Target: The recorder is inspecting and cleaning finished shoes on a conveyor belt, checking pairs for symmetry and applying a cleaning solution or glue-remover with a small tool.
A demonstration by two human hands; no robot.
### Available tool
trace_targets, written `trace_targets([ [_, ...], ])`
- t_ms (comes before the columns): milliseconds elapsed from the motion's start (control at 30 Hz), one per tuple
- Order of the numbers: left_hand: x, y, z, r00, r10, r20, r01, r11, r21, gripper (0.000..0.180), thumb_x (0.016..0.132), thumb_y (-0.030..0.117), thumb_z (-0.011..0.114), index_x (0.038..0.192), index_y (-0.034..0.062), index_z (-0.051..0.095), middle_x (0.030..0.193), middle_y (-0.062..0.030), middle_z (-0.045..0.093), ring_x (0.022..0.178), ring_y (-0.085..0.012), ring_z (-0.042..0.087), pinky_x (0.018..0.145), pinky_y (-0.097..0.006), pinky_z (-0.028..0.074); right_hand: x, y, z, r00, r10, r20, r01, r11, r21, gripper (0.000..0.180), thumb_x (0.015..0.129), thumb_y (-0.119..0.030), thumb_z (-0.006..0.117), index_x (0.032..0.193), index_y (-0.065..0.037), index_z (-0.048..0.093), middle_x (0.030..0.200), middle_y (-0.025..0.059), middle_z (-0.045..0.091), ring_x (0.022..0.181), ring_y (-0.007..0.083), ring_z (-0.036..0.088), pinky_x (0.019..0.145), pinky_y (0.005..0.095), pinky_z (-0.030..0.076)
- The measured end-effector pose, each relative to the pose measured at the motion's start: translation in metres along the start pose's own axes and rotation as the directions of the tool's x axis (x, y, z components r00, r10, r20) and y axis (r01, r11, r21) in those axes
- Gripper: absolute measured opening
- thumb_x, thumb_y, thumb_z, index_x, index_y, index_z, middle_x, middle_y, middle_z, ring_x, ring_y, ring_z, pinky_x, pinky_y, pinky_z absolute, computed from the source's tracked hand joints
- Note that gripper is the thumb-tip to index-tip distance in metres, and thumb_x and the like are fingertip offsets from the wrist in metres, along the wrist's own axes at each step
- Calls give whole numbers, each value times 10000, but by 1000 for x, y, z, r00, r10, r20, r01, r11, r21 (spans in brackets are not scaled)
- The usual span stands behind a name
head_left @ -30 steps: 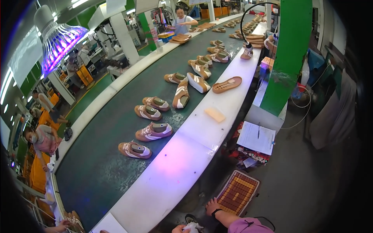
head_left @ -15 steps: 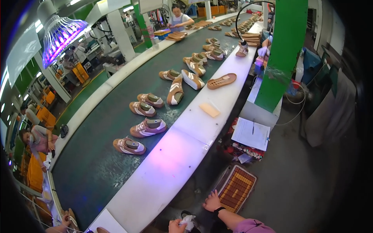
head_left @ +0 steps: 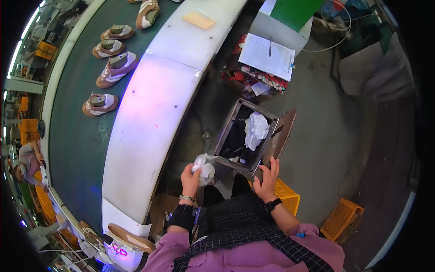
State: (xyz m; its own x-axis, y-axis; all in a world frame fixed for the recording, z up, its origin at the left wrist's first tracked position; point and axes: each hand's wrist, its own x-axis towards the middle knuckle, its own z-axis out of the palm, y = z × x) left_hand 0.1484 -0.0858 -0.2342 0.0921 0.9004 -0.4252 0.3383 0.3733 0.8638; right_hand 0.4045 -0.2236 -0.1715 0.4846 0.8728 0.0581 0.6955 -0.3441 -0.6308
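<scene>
My left hand [head_left: 190, 180] is closed around a crumpled white plastic bag [head_left: 205, 170], held just left of an opened box seat. My right hand [head_left: 267, 180] is at the near corner of the box's brown lid [head_left: 280, 138], fingers on one side and thumb on the other. That lid stands tilted up along the right side of the box [head_left: 220, 141]. Inside the box lie another white plastic bag [head_left: 256, 130] and dark items [head_left: 234, 138] that I cannot make out.
A white ledge [head_left: 149, 104] runs along the green conveyor belt [head_left: 77, 149], where brown and white shoes [head_left: 117, 69] stand. A shoe sole [head_left: 130, 237] lies at the ledge's near end. Beyond the box is a paper sheet with a pen [head_left: 267, 55]. Orange crates [head_left: 340, 220] sit on the floor.
The view has turned down toward the box. Its lid, flat under my right hand before, is now raised, showing the contents. My left hand with the white bag has come fully into view.
</scene>
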Motion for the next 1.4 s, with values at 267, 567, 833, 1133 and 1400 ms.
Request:
trace_targets([
  [267, 38, -8, 104, 942, 98, 320, -184, 950, 251, 304, 748, 147, 651, 1018, 11, 612, 960, -185, 648, 872, -323, 630, 778, -357, 486, -10, 12, -13, 1000, -24, 14, 23, 999, 44, 391, 706, -203, 606, 1058, -50, 532, 1364, 267, 306, 1253, 518, 267, 1034, 559, 240],
  [567, 55, -93, 200, 663, 253, 705, -690, 571, 444, 200, 796, 214, 575, 942, 116, 670, 1046, -123, 593, 965, -319, 561, 874, -411, 437, -28, 22, -4, 999, -52, 10, 51, 996, 72, 431, 731, -254, 599, 1119, -84, 522, 1367, 269, 286, 1243, 521, 249, 1015, 594, 231],
  [833, 86, -152, 217, 591, -138, 795, -685, 435, 584, 325, 884, 366, 482, 946, 125, 692, 1071, -150, 609, 1000, -333, 582, 814, -446, 484, -17, 24, -1, 993, -107, -47, 108, 994, 28, 422, 735, -274, 627, 1109, -105, 528, 1376, 248, 295, 1226, 498, 291, 1001, 577, 271],
  [1133, 94, -97, 195, 586, -256, 769, -401, 733, 550, 473, 906, 352, 362, 1292, 106, 481, 1157, -165, 602, 1101, -317, 557, 925, -388, 429, 2, 2, 13, 989, -119, 90, 126, 990, -66, 460, 718, -313, 632, 1107, -87, 534, 1378, 229, 299, 1259, 479, 251, 986, 587, 263],
  [1400, 1, 98, 36, 980, 194, 39, -189, 976, -106, 245, 887, 197, 520, 1006, 19, 639, 887, -144, 673, 814, -244, 647, 755, -333, 494, 57, -51, 70, 933, -163, 321, 222, 963, -156, 439, 712, -306, 643, 1090, -90, 584, 1391, 177, 323, 1297, 400, 228, 959, 578, 274],
])
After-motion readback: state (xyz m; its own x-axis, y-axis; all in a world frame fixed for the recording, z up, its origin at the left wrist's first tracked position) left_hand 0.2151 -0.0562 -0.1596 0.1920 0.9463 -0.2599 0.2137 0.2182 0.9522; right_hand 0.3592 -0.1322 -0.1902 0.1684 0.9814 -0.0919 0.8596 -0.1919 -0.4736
